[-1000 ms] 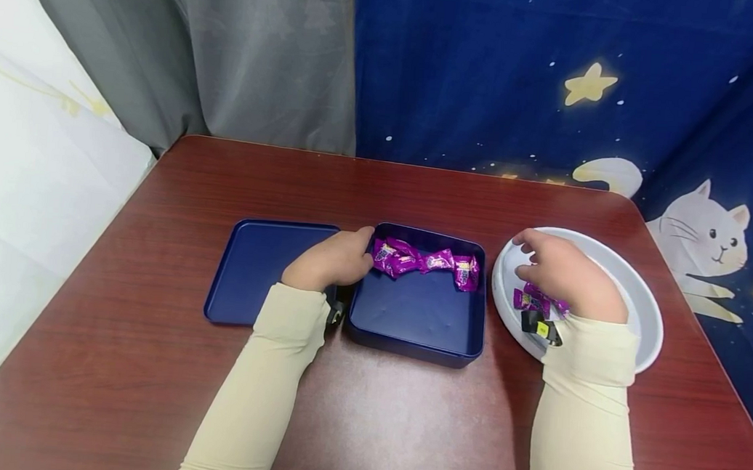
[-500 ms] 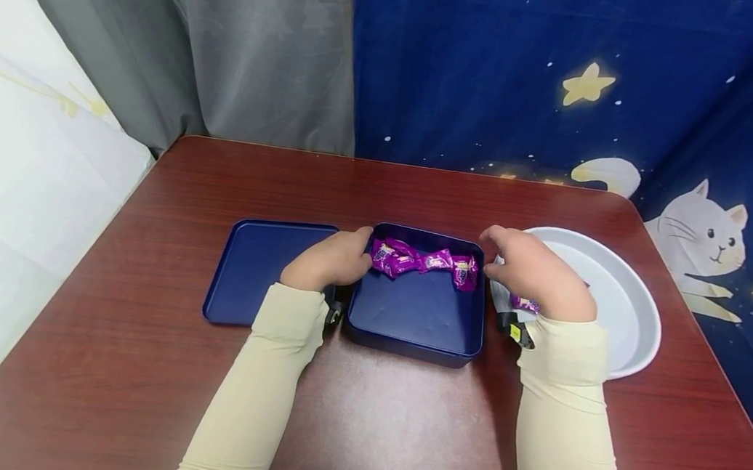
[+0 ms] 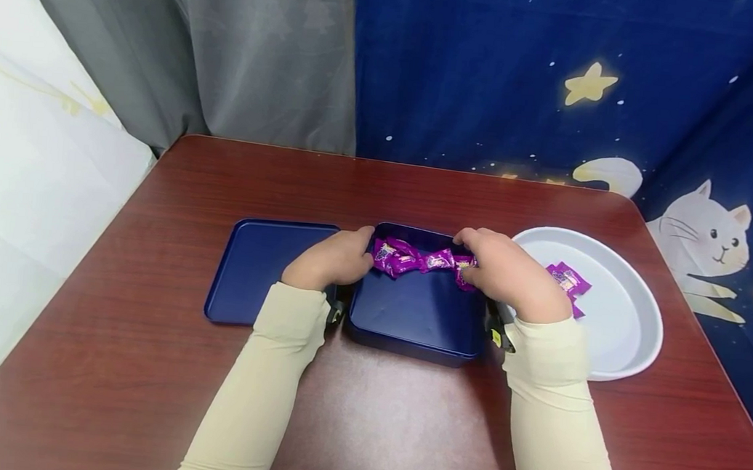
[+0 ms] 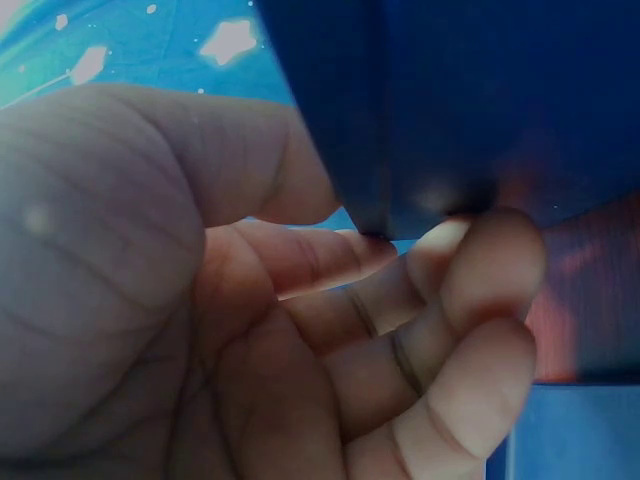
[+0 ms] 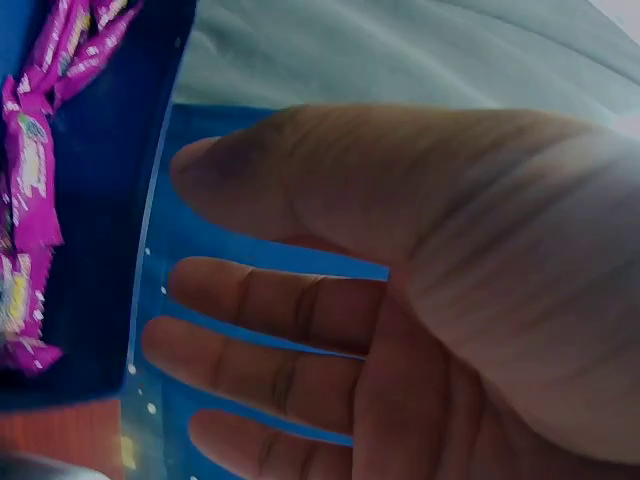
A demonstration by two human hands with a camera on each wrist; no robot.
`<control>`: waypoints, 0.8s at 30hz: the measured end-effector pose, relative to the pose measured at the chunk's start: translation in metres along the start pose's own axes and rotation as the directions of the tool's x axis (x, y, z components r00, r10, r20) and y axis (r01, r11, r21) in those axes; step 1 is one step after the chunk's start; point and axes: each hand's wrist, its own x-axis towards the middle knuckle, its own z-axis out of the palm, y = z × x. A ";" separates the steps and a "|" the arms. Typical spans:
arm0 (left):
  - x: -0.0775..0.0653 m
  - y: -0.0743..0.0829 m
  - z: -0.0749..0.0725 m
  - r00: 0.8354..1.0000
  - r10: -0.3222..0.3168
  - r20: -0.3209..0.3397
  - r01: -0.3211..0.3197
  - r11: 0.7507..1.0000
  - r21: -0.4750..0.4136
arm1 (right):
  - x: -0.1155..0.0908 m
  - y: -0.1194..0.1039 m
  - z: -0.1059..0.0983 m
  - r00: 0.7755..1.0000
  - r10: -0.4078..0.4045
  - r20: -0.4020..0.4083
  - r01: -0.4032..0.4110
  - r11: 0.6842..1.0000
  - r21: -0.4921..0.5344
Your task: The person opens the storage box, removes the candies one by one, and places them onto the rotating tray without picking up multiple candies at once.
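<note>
A curtain [image 3: 464, 110] is hanging behind the bench [image 3: 396, 418]. The left hand [image 3: 330, 262] is gripping the box [image 3: 410, 310] where candies [image 3: 404, 263] are lying; the right hand [image 3: 516, 277] is hovering at its side, spread, empty. Light steadying should be keeping them aligned.

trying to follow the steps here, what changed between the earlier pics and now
The right hand has moved left, from over the white plate to over the right side of the blue box, uncovering purple candies on the plate. Nothing is visibly taken hold of or let go. The left hand stays at the box's left side. The box, candies inside it, blue lid and plate look unmoved.
</note>
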 end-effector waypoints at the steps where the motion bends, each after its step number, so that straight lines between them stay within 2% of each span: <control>1: 0.000 0.000 0.000 1.000 0.000 0.000 0.000 1.000 0.000 | 0.002 -0.001 0.002 1.000 -0.007 0.000 0.007 1.000 -0.001; 14: -0.001 0.000 -0.001 1.000 -0.025 0.017 0.025 1.000 -0.014 | 0.020 -0.009 0.024 0.994 -0.109 0.016 0.110 0.992 -0.065; 24: 0.000 0.000 -0.001 1.000 0.001 -0.010 -0.001 1.000 0.006 | 0.030 -0.012 0.037 0.992 -0.125 0.017 0.126 0.988 -0.088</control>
